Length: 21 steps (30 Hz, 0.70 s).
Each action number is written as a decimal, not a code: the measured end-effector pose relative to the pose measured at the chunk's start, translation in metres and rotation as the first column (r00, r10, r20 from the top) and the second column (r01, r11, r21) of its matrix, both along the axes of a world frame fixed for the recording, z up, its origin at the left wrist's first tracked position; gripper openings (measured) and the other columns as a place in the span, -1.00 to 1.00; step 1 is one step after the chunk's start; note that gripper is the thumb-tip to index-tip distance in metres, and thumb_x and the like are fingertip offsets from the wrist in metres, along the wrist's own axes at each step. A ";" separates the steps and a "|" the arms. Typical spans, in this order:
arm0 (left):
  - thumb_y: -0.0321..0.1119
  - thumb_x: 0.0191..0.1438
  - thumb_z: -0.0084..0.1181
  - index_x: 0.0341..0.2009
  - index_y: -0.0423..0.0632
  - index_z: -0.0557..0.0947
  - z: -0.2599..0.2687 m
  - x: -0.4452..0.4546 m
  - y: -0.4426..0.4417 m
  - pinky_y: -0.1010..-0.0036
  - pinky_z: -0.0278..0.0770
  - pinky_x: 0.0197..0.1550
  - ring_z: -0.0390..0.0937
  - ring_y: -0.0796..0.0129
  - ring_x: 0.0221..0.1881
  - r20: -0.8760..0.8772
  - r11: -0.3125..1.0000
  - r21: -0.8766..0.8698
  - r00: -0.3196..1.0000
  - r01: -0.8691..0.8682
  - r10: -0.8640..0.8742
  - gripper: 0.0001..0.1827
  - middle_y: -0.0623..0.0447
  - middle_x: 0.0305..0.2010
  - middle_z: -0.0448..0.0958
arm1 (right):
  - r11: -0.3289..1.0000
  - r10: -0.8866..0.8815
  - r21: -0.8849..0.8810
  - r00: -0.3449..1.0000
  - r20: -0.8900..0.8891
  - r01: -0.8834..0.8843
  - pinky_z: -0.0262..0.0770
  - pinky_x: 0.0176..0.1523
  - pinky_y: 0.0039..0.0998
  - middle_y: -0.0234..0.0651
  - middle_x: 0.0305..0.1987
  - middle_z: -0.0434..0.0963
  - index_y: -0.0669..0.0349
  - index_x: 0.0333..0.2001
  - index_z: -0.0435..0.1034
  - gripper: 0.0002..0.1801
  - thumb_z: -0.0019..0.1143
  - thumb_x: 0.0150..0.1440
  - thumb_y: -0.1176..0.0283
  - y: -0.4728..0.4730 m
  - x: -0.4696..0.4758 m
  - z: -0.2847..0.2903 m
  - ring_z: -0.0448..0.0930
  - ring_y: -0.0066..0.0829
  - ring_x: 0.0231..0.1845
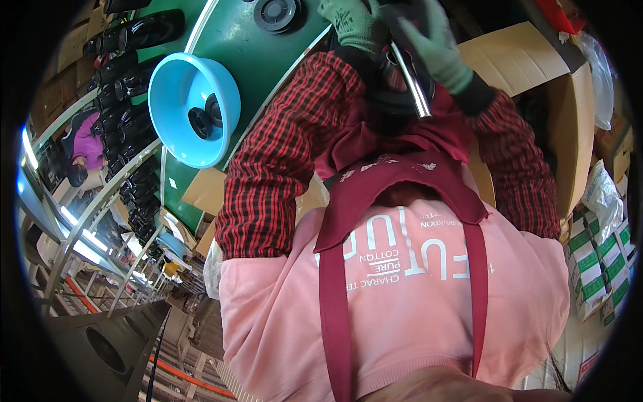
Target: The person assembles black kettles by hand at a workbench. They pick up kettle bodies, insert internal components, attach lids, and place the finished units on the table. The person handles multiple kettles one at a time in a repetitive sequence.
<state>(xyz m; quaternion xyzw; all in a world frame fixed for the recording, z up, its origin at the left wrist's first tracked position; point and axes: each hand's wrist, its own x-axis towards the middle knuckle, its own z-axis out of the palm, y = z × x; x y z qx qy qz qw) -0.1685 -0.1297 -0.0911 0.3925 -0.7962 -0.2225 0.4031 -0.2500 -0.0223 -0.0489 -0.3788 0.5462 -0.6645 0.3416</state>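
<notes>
Both hands wear green work gloves and reach to the top edge of the picture. My left hand is beside a dark part at the top; its fingertips are partly cut off. Across from it, my right hand is motion-blurred, its fingers against or just over the same dark part. Whether either hand grips it cannot be told. Between the hands a shiny metal tube slants down towards my apron. Under the tube, close to my body, is a dark rounded object with a glossy opening, partly hidden by the tube.
A light-blue plastic basin holding black round parts stands on the green worktable. A black disc-shaped part lies farther along it. Glossy black parts line the left. An open cardboard box is at the right. A co-worker is far left.
</notes>
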 end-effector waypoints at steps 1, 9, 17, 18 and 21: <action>-0.48 0.12 0.07 0.21 -0.12 0.52 -0.007 0.014 0.002 0.06 0.41 0.20 0.42 -0.18 0.14 0.013 0.995 -0.053 0.996 -0.086 0.086 -0.49 -0.23 0.07 0.50 | 0.999 0.026 -0.016 0.723 -0.690 -0.052 0.39 0.27 -0.16 -0.09 0.18 0.44 0.29 0.29 0.31 -0.43 0.11 0.27 0.25 -0.006 -0.006 -0.022 0.51 -0.08 0.18; -0.19 0.12 0.24 0.18 -0.01 0.53 0.020 0.140 -0.012 0.14 0.54 0.11 0.49 -0.04 0.17 0.245 0.473 0.783 0.498 0.405 -0.832 -0.48 -0.13 0.12 0.54 | 0.867 0.344 0.241 0.175 -0.922 -0.435 0.50 0.11 -0.15 -0.26 0.00 0.59 0.11 -0.17 0.54 -0.74 0.01 0.22 0.24 -0.062 0.013 -0.065 0.59 -0.22 0.08; -0.29 0.10 0.18 0.01 -0.17 0.67 0.028 0.106 -0.011 0.31 0.59 -0.06 0.63 0.05 -0.02 0.514 0.492 0.793 0.038 0.360 -0.857 -0.62 -0.13 -0.06 0.65 | 0.827 0.531 0.472 0.146 -0.835 -0.305 0.48 0.13 -0.09 -0.21 0.02 0.63 -0.02 0.06 0.53 -0.62 -0.08 0.29 0.13 -0.082 0.064 -0.087 0.63 -0.15 0.05; -0.25 0.07 0.18 0.00 -0.18 0.67 0.038 0.094 0.001 0.28 0.60 -0.06 0.64 0.00 -0.03 0.563 0.578 0.777 0.138 0.248 -0.815 -0.59 -0.18 -0.08 0.65 | 0.822 0.550 0.504 0.140 -0.824 -0.266 0.48 0.12 -0.10 -0.20 0.04 0.63 -0.03 0.10 0.51 -0.60 -0.07 0.30 0.11 -0.081 0.057 -0.099 0.63 -0.13 0.05; -0.14 0.00 0.17 -0.01 -0.22 0.69 0.086 0.072 0.036 0.16 0.62 -0.04 0.66 -0.17 -0.07 0.744 0.747 0.639 0.390 -0.182 -0.542 -0.49 -0.32 -0.14 0.68 | 0.851 0.430 0.377 0.073 -0.900 -0.366 0.51 0.07 -0.17 -0.21 -0.01 0.67 -0.05 0.19 0.46 -0.56 -0.07 0.33 0.07 -0.073 0.032 -0.122 0.66 -0.14 -0.02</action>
